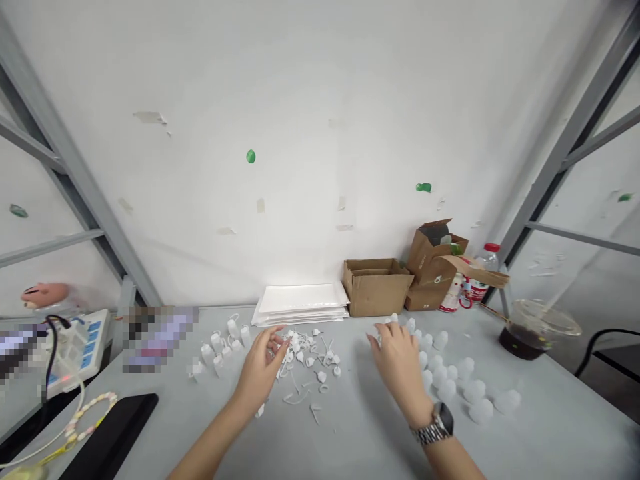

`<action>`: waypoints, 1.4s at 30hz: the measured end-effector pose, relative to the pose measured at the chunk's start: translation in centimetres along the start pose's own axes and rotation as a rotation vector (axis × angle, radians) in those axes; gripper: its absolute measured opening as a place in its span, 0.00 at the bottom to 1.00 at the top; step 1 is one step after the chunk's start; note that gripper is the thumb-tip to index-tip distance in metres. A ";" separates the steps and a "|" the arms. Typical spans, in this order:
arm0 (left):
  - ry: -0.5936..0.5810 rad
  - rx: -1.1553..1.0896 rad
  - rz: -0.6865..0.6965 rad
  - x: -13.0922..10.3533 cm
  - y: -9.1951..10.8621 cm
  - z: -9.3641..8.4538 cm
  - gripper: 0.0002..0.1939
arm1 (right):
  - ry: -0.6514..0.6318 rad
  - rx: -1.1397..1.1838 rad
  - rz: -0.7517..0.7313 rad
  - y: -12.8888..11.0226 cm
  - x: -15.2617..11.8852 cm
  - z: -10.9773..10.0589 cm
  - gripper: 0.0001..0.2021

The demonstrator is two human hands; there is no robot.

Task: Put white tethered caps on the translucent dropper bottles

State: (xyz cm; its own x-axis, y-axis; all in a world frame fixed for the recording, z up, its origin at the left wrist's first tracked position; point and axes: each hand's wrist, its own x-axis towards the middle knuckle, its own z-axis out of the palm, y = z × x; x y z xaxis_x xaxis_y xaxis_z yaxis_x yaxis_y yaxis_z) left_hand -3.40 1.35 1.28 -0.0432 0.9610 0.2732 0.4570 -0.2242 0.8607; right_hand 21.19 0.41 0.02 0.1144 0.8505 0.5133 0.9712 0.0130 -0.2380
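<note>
My left hand (264,363) is over the grey table, at the left edge of a pile of small white caps with thin straps (310,362). Its fingers are curled but apart, with nothing visible in them. To the right of the pile is my right hand (397,357), a watch on its wrist, fingers bent and apart, holding nothing visible. Several translucent white rounded pieces (450,383) stand beside and behind it. Left of my left hand, several small white capped bottles (219,353) stand in a group.
A white paper stack (301,300), an open cardboard box (377,293) and a brown paper bag (429,277) line the wall. A bowl of dark liquid (527,340) sits at the right. At the left are a power strip (90,347) and a black object (117,433).
</note>
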 end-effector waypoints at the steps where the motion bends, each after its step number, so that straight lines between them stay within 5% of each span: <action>1: -0.012 0.004 0.000 0.8 -0.4 0.5 0.17 | 0.001 -0.140 0.012 1.0 0.4 -0.4 0.10; 5: -0.040 0.081 0.037 1.6 -2.6 1.5 0.14 | -0.125 -0.370 -0.094 3.4 0.6 -0.9 0.06; 11: -0.265 0.232 0.152 0.2 -3.8 1.4 0.11 | -0.260 -0.341 -0.203 4.4 0.5 0.2 0.05; 20: -0.433 0.366 0.271 -0.8 -3.5 2.2 0.14 | -0.362 -0.116 -0.241 -0.4 1.3 0.9 0.03; 29: -0.359 0.317 0.405 -1.8 -2.9 4.7 0.12 | -0.386 0.114 -0.096 -2.0 0.6 4.1 0.04; 35: -0.376 0.233 0.322 -1.7 -2.7 5.1 0.03 | -0.153 0.576 0.015 -2.0 0.4 3.2 0.07; 42: -0.053 -0.151 -0.030 -0.9 -1.2 3.3 0.09 | -0.483 1.233 0.125 -5.1 -1.4 1.4 0.16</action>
State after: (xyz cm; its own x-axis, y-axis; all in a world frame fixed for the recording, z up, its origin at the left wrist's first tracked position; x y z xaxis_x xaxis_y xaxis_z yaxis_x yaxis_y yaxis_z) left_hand -1.00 1.32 -1.44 -0.0061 0.9738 0.2273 0.3168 -0.2137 0.9241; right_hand 15.75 -0.08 -0.62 -0.1461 0.9775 0.1524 0.1063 0.1687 -0.9799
